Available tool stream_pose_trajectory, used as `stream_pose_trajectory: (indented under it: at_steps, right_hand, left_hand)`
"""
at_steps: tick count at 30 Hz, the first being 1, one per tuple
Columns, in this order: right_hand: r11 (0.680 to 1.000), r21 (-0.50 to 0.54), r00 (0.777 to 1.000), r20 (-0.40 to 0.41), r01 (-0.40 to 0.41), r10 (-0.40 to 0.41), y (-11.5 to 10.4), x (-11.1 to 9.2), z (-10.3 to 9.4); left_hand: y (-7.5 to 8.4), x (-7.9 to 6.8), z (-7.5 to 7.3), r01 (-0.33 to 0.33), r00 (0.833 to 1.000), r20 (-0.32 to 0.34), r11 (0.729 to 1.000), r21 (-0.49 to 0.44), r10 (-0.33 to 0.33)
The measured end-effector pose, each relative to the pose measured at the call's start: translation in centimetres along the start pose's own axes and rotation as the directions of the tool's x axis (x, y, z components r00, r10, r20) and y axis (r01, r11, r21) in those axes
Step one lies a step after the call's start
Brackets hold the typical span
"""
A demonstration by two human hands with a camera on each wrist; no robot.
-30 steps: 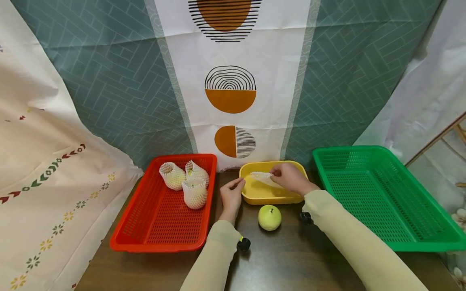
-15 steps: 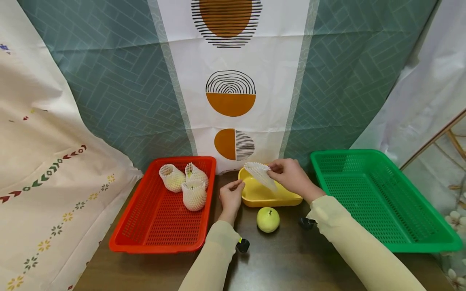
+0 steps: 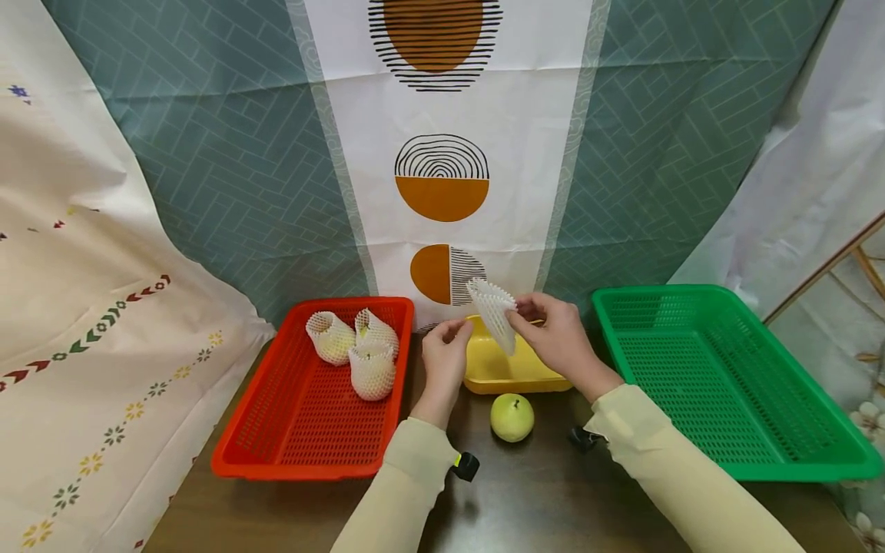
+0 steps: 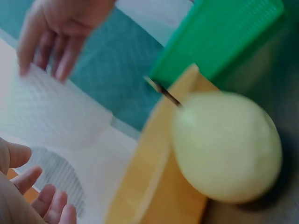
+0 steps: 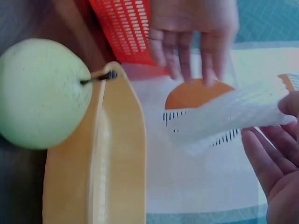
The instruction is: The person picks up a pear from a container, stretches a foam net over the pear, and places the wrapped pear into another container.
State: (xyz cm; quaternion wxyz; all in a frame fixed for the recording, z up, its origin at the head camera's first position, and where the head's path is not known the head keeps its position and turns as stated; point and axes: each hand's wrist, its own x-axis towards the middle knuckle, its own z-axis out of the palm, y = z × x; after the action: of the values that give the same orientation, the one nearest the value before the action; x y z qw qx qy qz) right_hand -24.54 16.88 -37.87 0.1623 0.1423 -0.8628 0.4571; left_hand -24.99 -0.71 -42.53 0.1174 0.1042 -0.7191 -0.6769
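In the head view my right hand [image 3: 553,334] pinches a white foam fruit net [image 3: 495,311] near its upper edge, above the yellow tray [image 3: 515,385]. The net hangs flattened and tilted. My left hand [image 3: 444,361] is just left of the net, apart from it; in the left wrist view its fingers [image 4: 44,200] are loosely bent with nothing between them. A bare green-yellow pear [image 3: 512,418] stands on the table in front of the tray, stem up.
At left, a red basket [image 3: 304,470] holds several pears in foam nets [image 3: 373,372]. A green basket [image 3: 816,470] stands at right. A patterned cloth [image 3: 442,107] hangs behind the dark wooden table [image 3: 525,507].
My right hand has lifted the foam net up out of the yellow tray and tilted it more upright. My left hand has risen slightly from beside the tray's left edge toward the net.
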Motion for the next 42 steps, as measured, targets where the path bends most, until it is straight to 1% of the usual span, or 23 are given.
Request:
stream_pose_trajectory:
  at_steps: [3, 6, 9, 12, 14, 17, 20, 22, 24, 26, 29, 32, 35, 37, 39, 41, 42]
  right_hand:
    - [0.998, 0.054, 0.999, -0.041, 0.016, -0.013, -0.5, -0.2, 0.2]
    - [0.995, 0.104, 0.999, -0.050, 0.006, -0.001, -1.0, -0.4, 0.5]
    - [0.989, 0.148, 0.999, -0.028, -0.012, 0.016, -1.4, -0.5, 0.9]
    - [0.979, 0.199, 0.999, 0.023, -0.050, 0.046, -1.6, -0.8, 1.2]
    - [0.964, 0.258, 0.997, 0.073, -0.058, 0.040, -1.7, -0.9, 1.4]
    - [0.931, 0.359, 0.991, 0.134, -0.062, 0.015, -1.9, -1.1, 1.7]
    - [0.897, 0.438, 0.989, 0.148, -0.064, -0.001, -1.8, -1.2, 1.8]
    - [0.882, 0.465, 0.991, 0.136, -0.078, 0.016, -1.8, -1.2, 1.9]
    - [0.876, 0.474, 0.993, 0.111, -0.090, 0.041, -1.9, -1.3, 1.9]
    - [0.880, 0.465, 0.995, 0.080, -0.094, 0.064, -2.0, -1.4, 2.0]
    - [0.905, 0.415, 0.995, 0.022, -0.095, 0.094, -2.0, -1.6, 2.0]
    - [0.926, 0.359, 0.992, -0.003, -0.115, 0.124, -1.9, -1.7, 2.2]
    - [0.925, 0.326, 0.980, 0.036, -0.197, 0.196, -1.8, -1.7, 2.2]
    - [0.911, 0.303, 0.960, 0.086, -0.279, 0.266, -1.6, -1.7, 2.3]
    - [0.890, 0.289, 0.935, 0.145, -0.353, 0.324, -1.4, -1.8, 2.3]
    - [0.874, 0.283, 0.917, 0.186, -0.395, 0.354, -1.2, -1.8, 2.4]
    - [0.870, 0.285, 0.913, 0.199, -0.402, 0.357, -1.1, -1.8, 2.4]
  left_hand:
    - [1.2, -0.5, -0.1, 0.006, 0.998, 0.069, 0.999, -0.032, -0.004]
    - [1.9, -0.8, -0.3, 0.005, 0.992, 0.124, 0.999, -0.053, 0.002]
    - [2.3, -0.9, -0.5, 0.001, 0.988, 0.154, 0.997, -0.082, 0.012]
    - [2.4, -1.1, -0.7, 0.012, 0.984, 0.178, 0.994, -0.105, 0.007]
    - [2.6, -1.2, -0.8, 0.016, 0.980, 0.199, 0.992, -0.122, 0.009]
    - [3.0, -1.5, -1.0, 0.007, 0.975, 0.220, 0.988, -0.156, 0.028]
    - [3.5, -1.9, -1.3, -0.004, 0.972, 0.230, 0.983, -0.184, 0.047]
    - [3.8, -2.1, -1.5, -0.007, 0.969, 0.240, 0.978, -0.207, 0.058]
    - [4.1, -2.4, -1.6, -0.009, 0.962, 0.262, 0.971, -0.239, 0.073]
    - [4.4, -2.6, -1.7, -0.009, 0.954, 0.285, 0.964, -0.266, 0.088]
    - [4.8, -3.0, -1.6, -0.015, 0.946, 0.306, 0.960, -0.279, 0.104]
    - [5.0, -3.1, -1.6, -0.022, 0.950, 0.294, 0.961, -0.276, 0.106]
    - [5.1, -3.1, -1.7, -0.011, 0.959, 0.268, 0.957, -0.291, 0.093]
    - [5.0, -3.1, -1.7, -0.002, 0.963, 0.257, 0.954, -0.300, 0.082]
    - [5.0, -3.1, -1.7, 0.007, 0.964, 0.255, 0.954, -0.300, 0.073]
    - [4.8, -3.0, -1.8, 0.006, 0.966, 0.250, 0.959, -0.284, 0.068]
    - [4.8, -3.1, -1.8, 0.005, 0.968, 0.244, 0.962, -0.274, 0.065]
